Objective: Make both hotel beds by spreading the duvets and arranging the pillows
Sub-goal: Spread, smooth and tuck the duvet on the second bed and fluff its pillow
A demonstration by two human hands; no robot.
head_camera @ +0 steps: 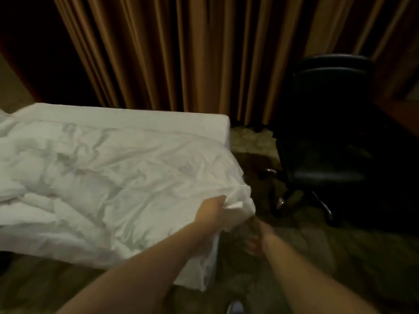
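Note:
A rumpled white duvet (108,177) lies across the bed (158,120), its near right corner hanging over the mattress edge. My left hand (209,210) grips that corner from above, fingers curled into the fabric. My right hand (257,224) reaches under the same corner; the cloth hides most of it, and its fingers do not show. No pillow is in view. A strip of bare white sheet shows along the far side of the bed.
A black swivel office chair (326,132) stands to the right of the bed on patterned carpet (254,141). Brown curtains (181,53) hang behind the bed. A dark wooden desk edge (403,114) sits at the far right.

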